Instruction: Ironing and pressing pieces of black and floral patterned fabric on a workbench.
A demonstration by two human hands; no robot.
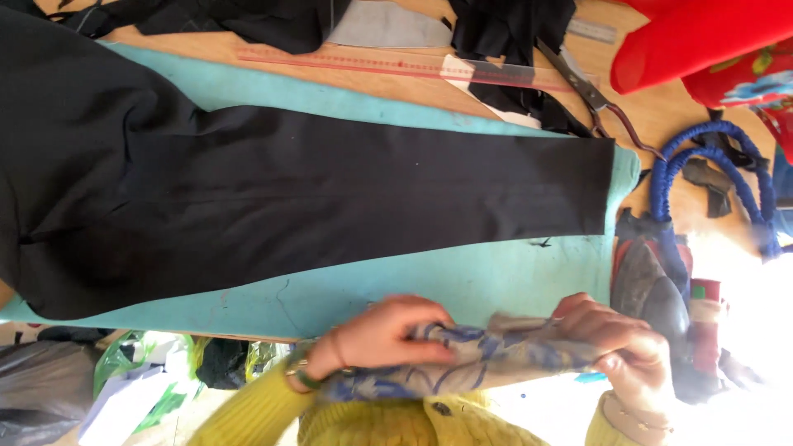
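Both hands (388, 334) (619, 343) grip seemingly folded cloth (496, 359) (partly hidden)

You have no labels, signs or screens in front of you. The nearest things to packaging lie below the near edge of the tabletop (462, 92), at lower left: a crumpled green plastic bag (124, 357), a grey plastic bag (37, 388) beside it, and a pale, whitish wrapper (116, 405) lying between them.
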